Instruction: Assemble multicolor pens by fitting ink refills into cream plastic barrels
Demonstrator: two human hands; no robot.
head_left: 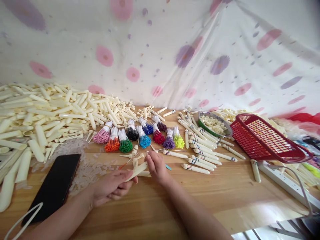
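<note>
- Flower-printed sheeting [160,40] covers the wall across the top of the frame, above a wooden table [160,213] crowded with plastic parts.
- Just below the centre of the frame, a cream barrel [137,171] is held slantwise above the table, its upper end toward the right.
- At lower centre-left, the left hand [113,186] grasps the barrel's lower part between thumb and fingers.
- Right of it, the right hand [157,168] is curled, fingertips at the barrel's upper end; I cannot tell whether they pinch the barrel itself or a small part hidden there.
- Should the two hands press out of line, the smooth barrel could twist or slip from the left hand's grip.
- Tied bundles of coloured refills [144,140] stand close together just above the hands; a careless knuckle could tip one and scatter its refills.
- Multi-slider pens [200,169] lie loosely grouped right of centre, so a sweep of the right forearm might set some rolling.
- Clear plastic pieces [87,173] spread at centre-left, beside a dark phone [55,183]; the left forearm could drag them about.
- Reaching for the green bowl [205,129], right of centre, might jostle the red basket [277,159] beside it.
</note>
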